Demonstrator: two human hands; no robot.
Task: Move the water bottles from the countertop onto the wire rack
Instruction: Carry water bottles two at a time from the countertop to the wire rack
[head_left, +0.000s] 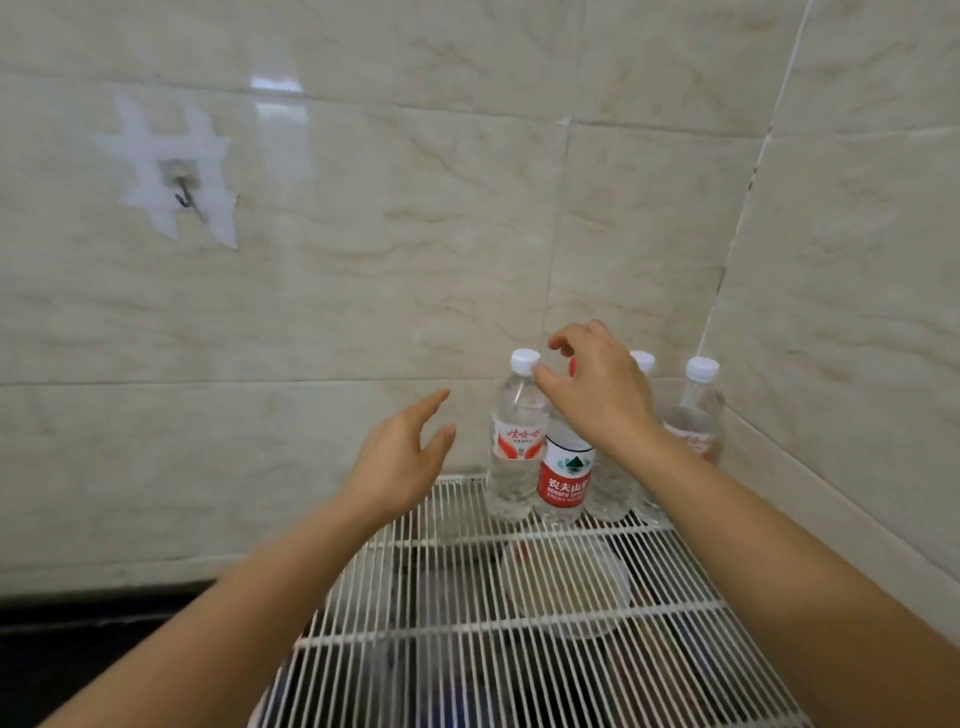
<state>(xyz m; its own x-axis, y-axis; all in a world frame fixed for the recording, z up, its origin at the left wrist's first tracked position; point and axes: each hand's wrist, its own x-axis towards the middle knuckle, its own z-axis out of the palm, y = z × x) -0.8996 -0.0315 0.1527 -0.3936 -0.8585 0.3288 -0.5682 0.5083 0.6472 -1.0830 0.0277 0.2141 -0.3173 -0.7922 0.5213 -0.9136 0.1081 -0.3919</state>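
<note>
Four clear plastic water bottles were seen standing upright in a row at the far edge of the white wire rack (519, 649), tight against the tiled corner. The leftmost, a white-capped bottle with a pale red-and-white label (517, 441), stood touching a bottle with a red, white and green label (563, 480), whose cap was hidden behind the right hand. A third white-capped bottle (643, 361) was mostly covered by the right wrist, and a fourth white-capped bottle with a faded red label (696, 410) was placed nearest the side wall. All were seen to hold clear water, though the levels could not be judged.

The near and middle stretch of the rack was left free of bottles; its left edge ended just short of the beige marble-patterned wall tiles (363, 260), and the right edge ran along the side wall. Beneath the wires a round translucent lid or bowl (566, 587) was made out, blurred. A dark countertop strip (78, 623) was visible at lower left.

The right hand (597, 389) was held over the red-labelled bottle, fingers curled and spread apart, nothing being gripped; a fingertip lay just beside the leftmost bottle's cap. The left hand (400, 457) was held open in the air left of the row, empty, touching nothing.

A metal hook on white adhesive strips (182, 192) was fixed high on the wall.
</note>
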